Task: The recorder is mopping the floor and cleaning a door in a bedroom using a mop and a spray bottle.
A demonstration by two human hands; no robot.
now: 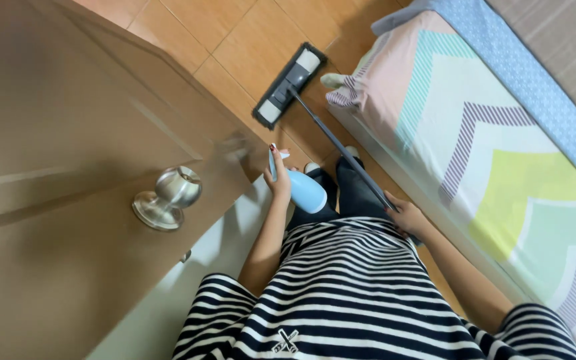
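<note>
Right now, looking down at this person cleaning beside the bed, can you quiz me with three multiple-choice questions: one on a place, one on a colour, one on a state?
1. Where is the mop head? A on the bed; B on the tiled floor; C against the door.
2. What colour is the spray bottle? A light blue; B red; C black.
3. What is the right hand doing? A hanging empty; B turning the doorknob; C gripping the mop handle.

B: the mop head lies flat on the floor.
A: the spray bottle in the left hand is light blue.
C: the right hand closes on the mop handle.

I count one flat mop [291,85], one blue spray bottle [305,190], one door knob [170,195], one bed [501,153], and my two hands.
</note>
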